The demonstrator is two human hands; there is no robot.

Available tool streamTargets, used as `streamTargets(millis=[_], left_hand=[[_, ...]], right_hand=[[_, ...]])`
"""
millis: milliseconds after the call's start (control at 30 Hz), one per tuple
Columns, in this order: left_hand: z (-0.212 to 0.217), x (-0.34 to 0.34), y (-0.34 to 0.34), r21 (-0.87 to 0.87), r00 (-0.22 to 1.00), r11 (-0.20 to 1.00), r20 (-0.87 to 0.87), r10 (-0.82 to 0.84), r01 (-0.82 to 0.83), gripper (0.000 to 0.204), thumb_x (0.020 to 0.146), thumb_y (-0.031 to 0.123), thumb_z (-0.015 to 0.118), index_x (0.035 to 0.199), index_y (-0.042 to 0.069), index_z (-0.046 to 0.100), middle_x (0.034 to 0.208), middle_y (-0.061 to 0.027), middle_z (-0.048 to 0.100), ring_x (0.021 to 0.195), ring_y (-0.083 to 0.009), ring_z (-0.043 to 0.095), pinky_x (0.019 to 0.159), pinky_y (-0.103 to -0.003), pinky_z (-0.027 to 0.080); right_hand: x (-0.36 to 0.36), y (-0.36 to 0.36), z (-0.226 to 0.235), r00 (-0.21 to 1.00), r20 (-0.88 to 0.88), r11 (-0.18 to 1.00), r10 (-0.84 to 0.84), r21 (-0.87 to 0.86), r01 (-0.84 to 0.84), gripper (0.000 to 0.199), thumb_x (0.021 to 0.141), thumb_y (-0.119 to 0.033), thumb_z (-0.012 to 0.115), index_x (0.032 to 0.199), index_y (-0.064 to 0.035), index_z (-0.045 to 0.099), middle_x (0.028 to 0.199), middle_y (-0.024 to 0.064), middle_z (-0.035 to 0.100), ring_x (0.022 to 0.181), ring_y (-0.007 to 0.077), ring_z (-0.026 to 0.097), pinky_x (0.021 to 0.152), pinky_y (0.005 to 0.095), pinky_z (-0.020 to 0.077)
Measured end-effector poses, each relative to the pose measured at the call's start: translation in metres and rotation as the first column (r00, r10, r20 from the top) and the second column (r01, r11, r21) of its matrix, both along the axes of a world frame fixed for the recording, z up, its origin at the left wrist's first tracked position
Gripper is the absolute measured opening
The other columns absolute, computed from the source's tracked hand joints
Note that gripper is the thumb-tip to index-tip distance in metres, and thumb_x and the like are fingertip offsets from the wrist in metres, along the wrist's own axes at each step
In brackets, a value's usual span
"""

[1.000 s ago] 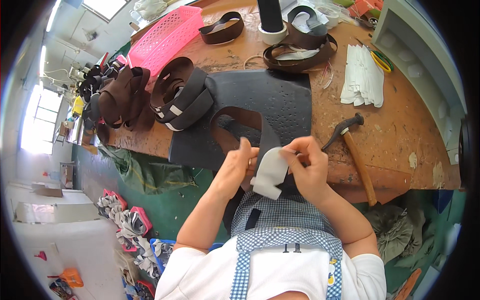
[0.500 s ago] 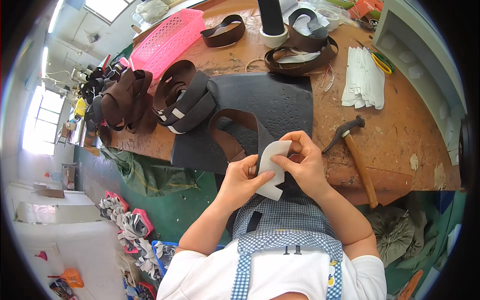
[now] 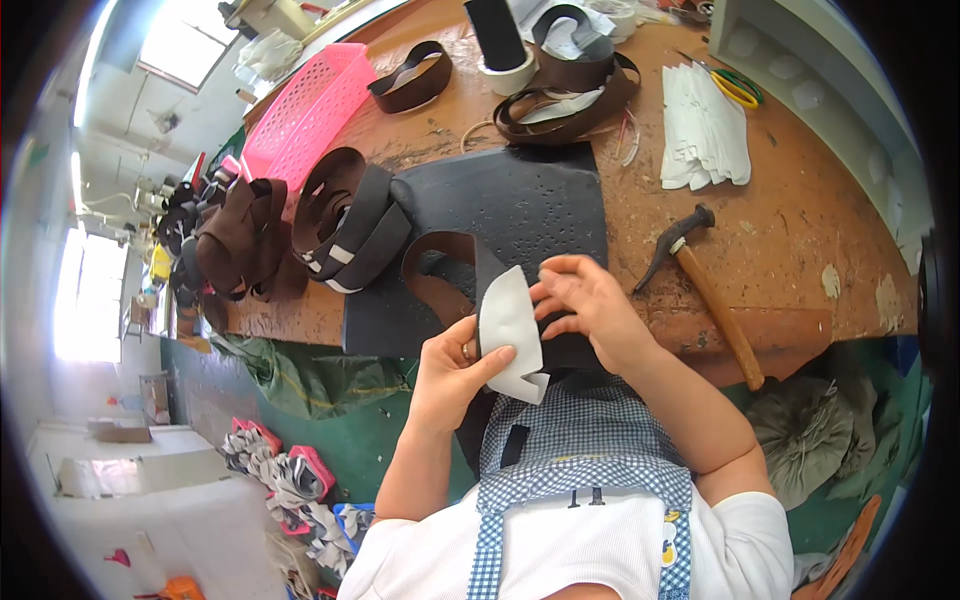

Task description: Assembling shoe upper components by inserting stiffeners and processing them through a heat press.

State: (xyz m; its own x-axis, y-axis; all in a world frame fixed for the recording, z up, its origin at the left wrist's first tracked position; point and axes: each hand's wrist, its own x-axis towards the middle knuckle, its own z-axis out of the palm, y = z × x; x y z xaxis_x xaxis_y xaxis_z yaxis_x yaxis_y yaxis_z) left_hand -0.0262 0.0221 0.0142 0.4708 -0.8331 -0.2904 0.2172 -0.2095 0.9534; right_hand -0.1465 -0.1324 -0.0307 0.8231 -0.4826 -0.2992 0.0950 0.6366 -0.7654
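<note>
White curved stiffener piece (image 3: 511, 333), hanging low 1 second earlier, now stood upright at 6 o'clock of the dark rubber mat (image 3: 500, 215). Left hand (image 3: 455, 370) pinched its lower edge; right hand (image 3: 585, 305) pressed the brown leather strap (image 3: 440, 270) against it, so joining seemed underway.

Wooden workbench (image 3: 800, 230), worn top. Dark rubber mat (image 3: 520, 200) at its near edge, centre. Hammer (image 3: 705, 290) just right of the mat, wooden handle pointing near-right. Stack of white cut pieces (image 3: 705, 135) far right, green-and-yellow scissors (image 3: 738, 88) beside it. Pink plastic basket (image 3: 308, 105) far left. Folded dark straps with white bands (image 3: 350, 225) left of the mat, pile of brown straps (image 3: 235, 240) further left. More brown straps (image 3: 570, 85) far centre, next to a black spool standing on a tape roll (image 3: 500, 45). Green cloth (image 3: 300, 375) below the bench edge.
</note>
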Motion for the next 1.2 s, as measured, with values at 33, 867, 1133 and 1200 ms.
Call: streamTargets(millis=[33, 867, 1133, 1200], left_hand=[[-0.001, 0.001, 0.002, -0.004, 1.000, 1.000, 0.004, 0.017, -0.017, 0.036, 0.084, 0.003, 0.071, 0.116, -0.009, 0.059, 0.096, -0.0088, 0.069, 0.083, -0.0102, 0.066, 0.074, -0.024, 0.054], [0.084, 0.031, -0.030, 0.254, -0.062, 0.840, 0.965, -0.256, 0.480, 0.026, 0.071, 0.005, 0.073, 0.096, 0.003, 0.067, 0.082, -0.0047, 0.058, 0.087, -0.0275, 0.057, 0.091, -0.041, 0.044], [0.041, 0.006, 0.017, -0.087, 0.326, 0.992, 0.944, 0.053, 0.092, 0.020, 0.072, 0.005, 0.077, 0.089, 0.001, 0.068, 0.087, -0.0095, 0.067, 0.081, -0.0221, 0.063, 0.078, -0.034, 0.051], [0.027, 0.009, 0.035, 0.347, 0.689, 0.934, 0.657, -0.308, 0.086, 0.020, 0.076, 0.013, 0.078, 0.085, -0.001, 0.067, 0.078, -0.0111, 0.066, 0.065, -0.0194, 0.064, 0.065, -0.027, 0.053]], right_hand=[[0.000, -0.001, 0.005, 0.997, 0.007, 0.988, 0.074, 0.136, -0.074, 0.051, 0.091, -0.023, 0.067, 0.126, 0.0045, 0.041, 0.105, 0.0110, 0.062, 0.093, 0.0154, 0.062, 0.072, 0.0292, 0.0535], [0.017, -0.018, 0.062, 0.978, 0.096, 0.221, 0.185, -0.974, 0.054, 0.064, 0.072, -0.008, 0.078, 0.129, -0.0048, 0.049, 0.101, 0.0159, 0.066, 0.096, 0.0326, 0.065, 0.087, 0.0367, 0.0504], [-0.019, -0.002, 0.002, 0.995, -0.086, 0.225, 0.056, -0.970, -0.097, 0.027, 0.076, -0.008, 0.071, 0.101, -0.0025, 0.064, 0.090, 0.0163, 0.069, 0.086, 0.0318, 0.066, 0.077, 0.0407, 0.0511], [-0.026, 0.005, -0.002, 0.996, -0.071, 0.201, 0.053, -0.976, -0.080, 0.025, 0.076, -0.008, 0.071, 0.100, -0.0022, 0.065, 0.090, 0.0151, 0.069, 0.085, 0.0309, 0.066, 0.077, 0.0396, 0.0507]])
